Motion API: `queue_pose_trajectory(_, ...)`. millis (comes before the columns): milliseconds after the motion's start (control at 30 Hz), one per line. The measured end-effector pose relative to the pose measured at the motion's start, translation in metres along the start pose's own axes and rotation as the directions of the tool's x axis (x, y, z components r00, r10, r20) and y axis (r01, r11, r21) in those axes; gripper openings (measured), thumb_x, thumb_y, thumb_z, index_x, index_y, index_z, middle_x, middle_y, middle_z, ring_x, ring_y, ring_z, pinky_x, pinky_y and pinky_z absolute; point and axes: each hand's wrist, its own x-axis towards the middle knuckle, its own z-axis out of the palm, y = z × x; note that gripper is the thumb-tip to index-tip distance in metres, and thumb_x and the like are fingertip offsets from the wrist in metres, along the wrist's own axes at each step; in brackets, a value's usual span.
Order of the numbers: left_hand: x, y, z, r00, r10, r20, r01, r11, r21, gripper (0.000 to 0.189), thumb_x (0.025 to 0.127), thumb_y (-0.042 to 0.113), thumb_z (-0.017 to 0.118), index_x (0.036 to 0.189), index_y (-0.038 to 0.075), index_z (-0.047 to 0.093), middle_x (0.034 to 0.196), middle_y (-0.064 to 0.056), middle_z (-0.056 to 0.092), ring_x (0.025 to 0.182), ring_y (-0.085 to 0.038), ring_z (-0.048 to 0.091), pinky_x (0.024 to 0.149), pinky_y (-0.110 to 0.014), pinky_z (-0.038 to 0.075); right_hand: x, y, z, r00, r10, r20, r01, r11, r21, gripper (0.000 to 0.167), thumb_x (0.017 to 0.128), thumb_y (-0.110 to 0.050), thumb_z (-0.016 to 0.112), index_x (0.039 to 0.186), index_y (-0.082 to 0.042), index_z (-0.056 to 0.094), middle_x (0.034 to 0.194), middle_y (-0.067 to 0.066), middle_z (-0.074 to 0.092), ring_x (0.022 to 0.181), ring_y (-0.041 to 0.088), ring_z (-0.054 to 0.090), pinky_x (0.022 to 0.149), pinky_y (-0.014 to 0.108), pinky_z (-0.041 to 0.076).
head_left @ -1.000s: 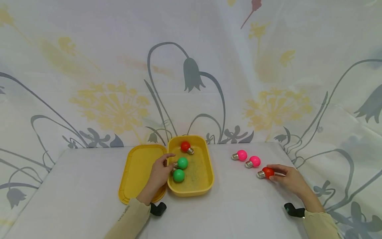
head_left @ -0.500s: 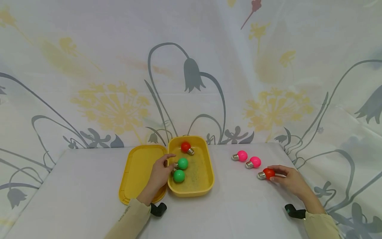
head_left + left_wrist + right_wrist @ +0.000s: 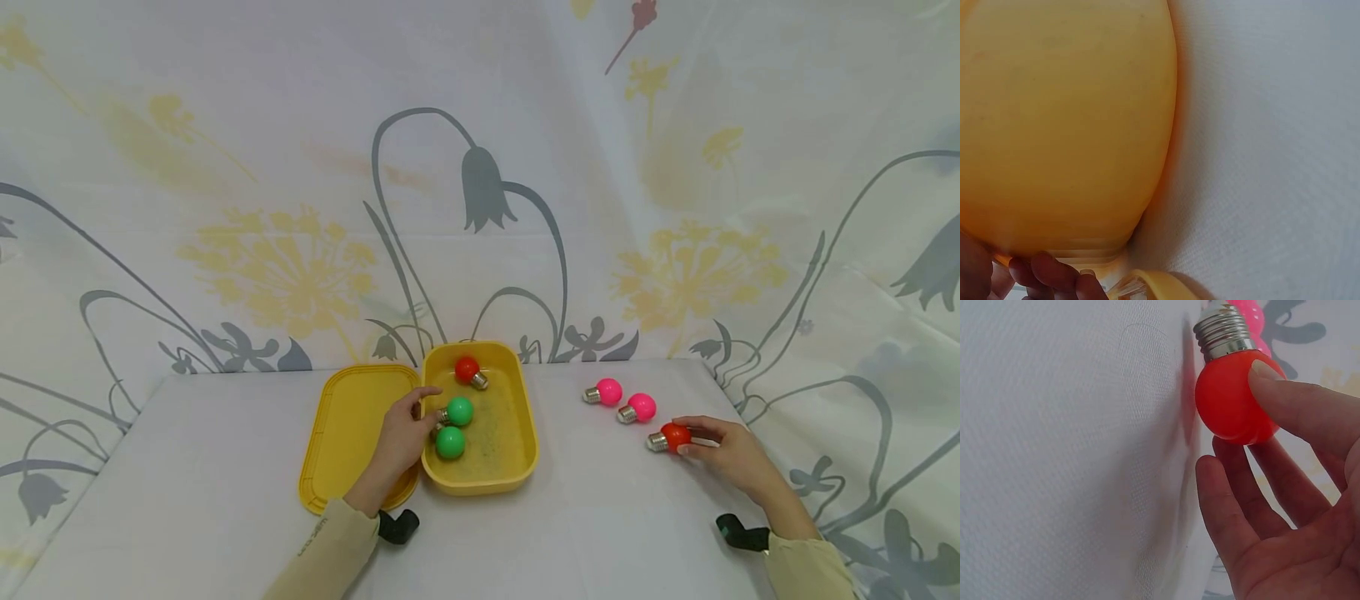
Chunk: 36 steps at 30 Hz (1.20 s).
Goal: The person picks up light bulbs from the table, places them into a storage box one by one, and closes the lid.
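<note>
Right grip [image 3: 726,452] pinches the red bulb [image 3: 678,435] by its globe, at the right of the desk [image 3: 600,525]. Its long axis runs crosswise, cap leftward, toward the tray [image 3: 480,487], well apart. Left grip [image 3: 405,427] is nearer that, at its left rim; whether clasped, cannot tell.

Soft, even light fills the head view. Both wrist views look dimmer, with a blurred grey shadow on the bench [image 3: 1054,437] near the red bulb [image 3: 1225,400].

A white flower-printed curtain [image 3: 480,275] hangs behind and beside the white-covered table [image 3: 600,525].
</note>
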Motion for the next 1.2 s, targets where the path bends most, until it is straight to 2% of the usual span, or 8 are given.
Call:
queue_pose_trajectory(200, 0.0, 0.0, 0.0, 1.0, -0.001, -0.003, 0.001, 1.0, -0.002, 0.032, 0.094, 0.009, 0.065, 0.126, 0.011, 0.066, 0.086, -0.008, 0.041, 0.089, -0.025, 0.044, 0.072, -0.036, 0.033, 0.001, 0.0, 0.0, 0.999, -0.034, -0.007, 0.034, 0.999, -0.014, 0.045, 0.089, -0.015, 0.073, 0.13, 0.001, 0.062, 0.127, 0.024, 0.06, 0.119, 0.049, 0.052, 0.091, 0.054, 0.05)
queue_pose_trajectory(433, -0.001, 0.0, 0.0, 1.0, 0.01, -0.005, -0.01, 1.0, 0.007, 0.032, 0.094, 0.009, 0.066, 0.126, 0.01, 0.066, 0.085, -0.008, 0.041, 0.087, -0.025, 0.044, 0.071, -0.035, 0.033, 0.001, -0.003, -0.001, 0.999, -0.033, 0.002, 0.033, 0.999, 0.005, 0.044, 0.09, -0.013, 0.072, 0.131, 0.001, 0.062, 0.128, 0.024, 0.06, 0.119, 0.048, 0.052, 0.086, 0.036, 0.052)
queue_pose_trajectory(633, -0.001, 0.0, 0.0, 1.0, 0.016, -0.009, -0.016, 1.0, 0.016, 0.032, 0.093, 0.008, 0.066, 0.125, 0.01, 0.066, 0.085, -0.007, 0.041, 0.086, -0.024, 0.043, 0.07, -0.034, 0.033, 0.0, -0.005, -0.001, 1.0, -0.023, 0.007, 0.023, 0.999, 0.026, 0.047, 0.09, -0.017, 0.073, 0.132, 0.0, 0.061, 0.128, 0.023, 0.06, 0.119, 0.047, 0.052, 0.086, 0.04, 0.053)
queue_pose_trajectory(833, -0.001, 0.0, 0.001, 1.0, 0.015, -0.013, -0.015, 1.0, 0.016, 0.032, 0.093, 0.008, 0.066, 0.125, 0.01, 0.066, 0.083, -0.007, 0.041, 0.084, -0.024, 0.043, 0.07, -0.034, 0.033, 0.001, -0.005, 0.001, 0.999, -0.039, -0.004, 0.039, 0.999, 0.036, 0.047, 0.089, -0.02, 0.075, 0.131, 0.0, 0.062, 0.125, 0.021, 0.063, 0.118, 0.046, 0.054, 0.085, 0.037, 0.052)
queue_pose_trajectory(1000, -0.001, 0.0, 0.001, 1.0, 0.01, -0.015, -0.01, 1.0, 0.01, 0.032, 0.093, 0.009, 0.066, 0.125, 0.011, 0.067, 0.084, -0.008, 0.041, 0.085, -0.025, 0.043, 0.07, -0.035, 0.033, 0.002, -0.008, 0.004, 0.999, -0.038, -0.002, 0.038, 0.998, 0.052, 0.048, 0.09, -0.02, 0.074, 0.131, 0.001, 0.061, 0.126, 0.022, 0.062, 0.119, 0.046, 0.053, 0.089, 0.049, 0.052)
queue_pose_trajectory(1067, 0.0, 0.0, 0.0, 1.0, 0.007, -0.013, -0.007, 1.0, 0.009, 0.032, 0.094, 0.01, 0.066, 0.126, 0.012, 0.066, 0.085, -0.008, 0.042, 0.086, -0.025, 0.043, 0.071, -0.035, 0.033, 0.002, -0.009, 0.005, 0.999, -0.035, -0.003, 0.035, 0.998, 0.055, 0.048, 0.09, -0.02, 0.074, 0.132, 0.0, 0.061, 0.126, 0.022, 0.062, 0.119, 0.046, 0.052, 0.089, 0.05, 0.052)
queue_pose_trajectory(1200, 0.0, 0.001, 0.0, 1.0, 0.011, -0.008, -0.01, 1.0, 0.007, 0.032, 0.094, 0.009, 0.066, 0.126, 0.011, 0.066, 0.084, -0.008, 0.041, 0.085, -0.025, 0.043, 0.07, -0.035, 0.033, 0.002, -0.011, 0.006, 0.999, -0.045, -0.008, 0.045, 0.997, 0.058, 0.048, 0.09, -0.02, 0.074, 0.131, 0.0, 0.062, 0.126, 0.021, 0.062, 0.118, 0.045, 0.054, 0.086, 0.036, 0.053)
